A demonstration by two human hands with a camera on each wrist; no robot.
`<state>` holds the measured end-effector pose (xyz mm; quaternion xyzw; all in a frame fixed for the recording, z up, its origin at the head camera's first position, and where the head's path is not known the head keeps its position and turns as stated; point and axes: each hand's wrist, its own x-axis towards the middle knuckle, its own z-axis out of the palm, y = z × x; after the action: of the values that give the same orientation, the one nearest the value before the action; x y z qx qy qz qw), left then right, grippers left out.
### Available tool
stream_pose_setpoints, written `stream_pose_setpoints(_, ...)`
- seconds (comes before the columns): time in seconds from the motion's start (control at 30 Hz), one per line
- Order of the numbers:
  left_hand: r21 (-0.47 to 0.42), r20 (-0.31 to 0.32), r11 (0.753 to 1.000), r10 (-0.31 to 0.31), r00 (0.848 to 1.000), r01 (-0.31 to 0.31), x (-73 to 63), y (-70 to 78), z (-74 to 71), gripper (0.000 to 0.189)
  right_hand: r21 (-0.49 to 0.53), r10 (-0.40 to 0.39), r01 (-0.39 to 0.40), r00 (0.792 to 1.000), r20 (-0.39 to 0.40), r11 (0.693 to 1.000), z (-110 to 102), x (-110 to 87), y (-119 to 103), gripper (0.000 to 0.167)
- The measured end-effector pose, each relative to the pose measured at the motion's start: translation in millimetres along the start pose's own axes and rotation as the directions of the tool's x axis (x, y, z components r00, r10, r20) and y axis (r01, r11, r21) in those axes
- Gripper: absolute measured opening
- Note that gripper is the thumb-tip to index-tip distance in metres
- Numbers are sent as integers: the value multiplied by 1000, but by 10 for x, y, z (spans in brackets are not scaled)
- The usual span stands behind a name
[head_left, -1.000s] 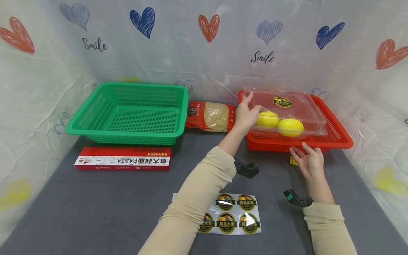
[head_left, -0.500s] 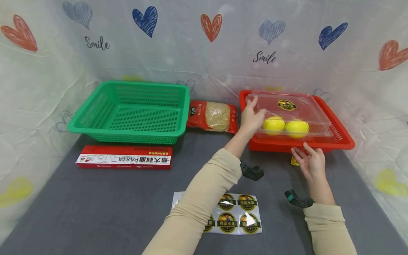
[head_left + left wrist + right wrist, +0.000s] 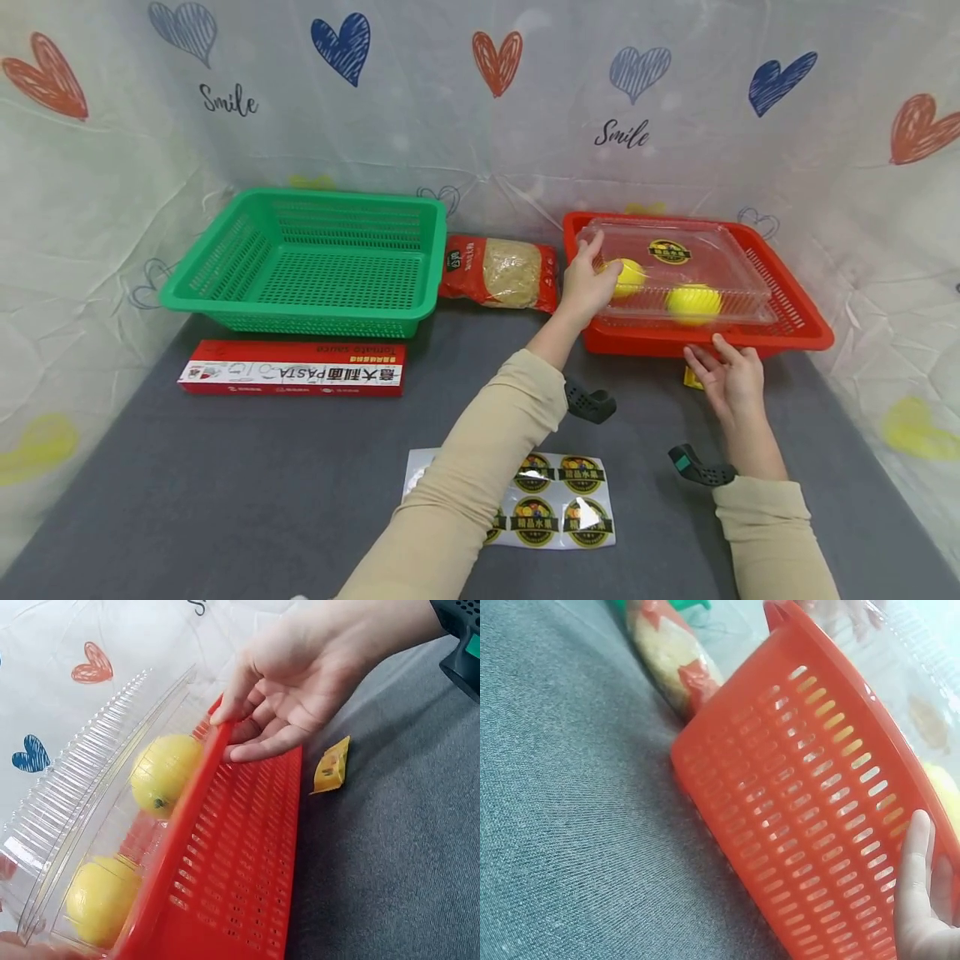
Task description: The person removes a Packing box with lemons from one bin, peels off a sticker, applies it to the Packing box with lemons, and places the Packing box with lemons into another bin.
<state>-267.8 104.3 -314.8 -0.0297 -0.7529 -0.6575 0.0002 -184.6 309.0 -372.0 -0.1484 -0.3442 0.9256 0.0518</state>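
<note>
My left hand [image 3: 588,279] grips the left edge of a clear plastic fruit box [image 3: 720,258], which bears a round black-and-gold sticker on its lid. Two lemons [image 3: 693,304] lie apart inside it. The box rests in the red basket [image 3: 795,340], its near side by the front rim. With thumb over and fingers under, my right hand [image 3: 735,383] holds that front rim; the left wrist view shows this pinch [image 3: 300,682]. Only a bit of my left hand shows at that view's lower left corner.
A yellow packet [image 3: 331,766] lies beside the red basket. Left of it are a red noodle bag [image 3: 510,273], a green basket [image 3: 300,321] and a red pasta box [image 3: 292,368]. A sticker sheet [image 3: 558,500] lies in front, partly under my left sleeve.
The fruit box has come down lower into the red basket. Its lemons rolled together, then apart, one now near my left hand. The right hand stays at the rim.
</note>
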Motion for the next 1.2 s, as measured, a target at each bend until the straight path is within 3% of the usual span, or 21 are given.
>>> stream_pose_setpoints(0.43,71,64,997,17,998,-21,32,-67,30,58,-8,-8,8,1000,-10,1000,8,-2,-5,50)
stream_pose_setpoints(0.83,57,43,998,0,999,-2,28,-121,77,56,-24,-5,4,999,-32,1000,6,8,1,52)
stream_pose_setpoints(1.0,68,27,997,26,999,-28,65,-161,78,54,-42,-12,11,999,-29,999,9,13,14,49)
stream_pose_setpoints(1.2,122,24,987,100,995,-102,79,-196,123,51,-58,-11,9,999,-35,998,8,-1,15,49)
